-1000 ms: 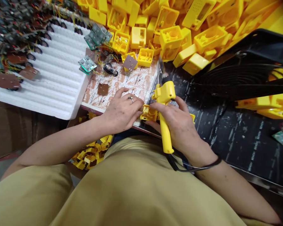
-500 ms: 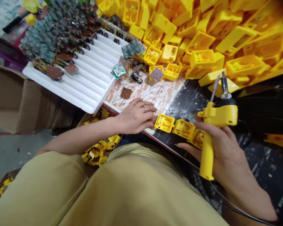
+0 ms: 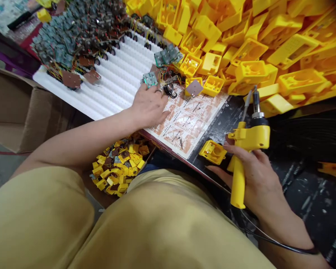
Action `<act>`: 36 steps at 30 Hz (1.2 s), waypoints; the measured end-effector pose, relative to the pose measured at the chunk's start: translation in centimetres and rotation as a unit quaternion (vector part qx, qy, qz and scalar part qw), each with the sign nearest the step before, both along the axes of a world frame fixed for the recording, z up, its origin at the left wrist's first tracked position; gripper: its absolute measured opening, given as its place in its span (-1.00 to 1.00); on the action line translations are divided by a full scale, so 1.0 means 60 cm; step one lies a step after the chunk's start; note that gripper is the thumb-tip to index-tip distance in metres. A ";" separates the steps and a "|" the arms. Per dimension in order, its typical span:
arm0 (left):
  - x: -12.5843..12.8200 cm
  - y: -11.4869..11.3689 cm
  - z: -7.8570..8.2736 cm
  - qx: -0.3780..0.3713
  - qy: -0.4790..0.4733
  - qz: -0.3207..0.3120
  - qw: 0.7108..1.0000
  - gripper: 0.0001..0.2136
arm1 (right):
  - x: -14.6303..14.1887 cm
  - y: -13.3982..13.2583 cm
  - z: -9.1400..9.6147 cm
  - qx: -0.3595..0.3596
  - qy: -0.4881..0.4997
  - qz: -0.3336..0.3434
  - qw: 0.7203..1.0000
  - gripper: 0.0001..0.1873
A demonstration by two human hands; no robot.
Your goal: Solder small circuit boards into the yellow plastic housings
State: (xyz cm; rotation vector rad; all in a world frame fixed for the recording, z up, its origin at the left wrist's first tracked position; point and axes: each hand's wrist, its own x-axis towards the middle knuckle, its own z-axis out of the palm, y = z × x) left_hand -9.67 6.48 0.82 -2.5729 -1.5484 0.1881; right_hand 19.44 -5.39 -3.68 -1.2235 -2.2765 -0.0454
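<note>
Okay, our right hand (image 3: 261, 175) grips the yellow soldering gun (image 3: 252, 138), tip away from us, and is nearer the open yellow housing (image 3: 212, 152) just left on the black tabletop (image 3: 310, 198); our left hand (image 3: 148, 106), by the green circuit board (image 3: 150, 79), has its grip hidden, can't tell.

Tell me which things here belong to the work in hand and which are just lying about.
Probably in use:
yellow plastic pistol-shaped tool, in the right hand
square open-topped yellow plastic case, by that hand
flat green circuit board, at the left hand

Probably just lying about:
open brown cardboard box
long thin black object, upper left
</note>
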 end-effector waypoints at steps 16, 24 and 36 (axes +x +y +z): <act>0.115 -0.052 0.017 -0.473 -0.635 0.189 0.581 -0.88 | -0.027 -0.017 0.037 0.000 0.237 -0.031 0.971 -0.62; 0.156 -0.062 -0.002 -0.510 -0.665 0.202 0.507 -0.85 | -0.033 -0.011 0.023 -0.023 0.264 -0.001 0.964 -0.32; 0.086 -0.069 0.004 -0.245 -0.492 -0.071 0.832 -0.71 | -0.054 -0.013 0.041 -0.117 0.369 -0.026 0.922 -0.47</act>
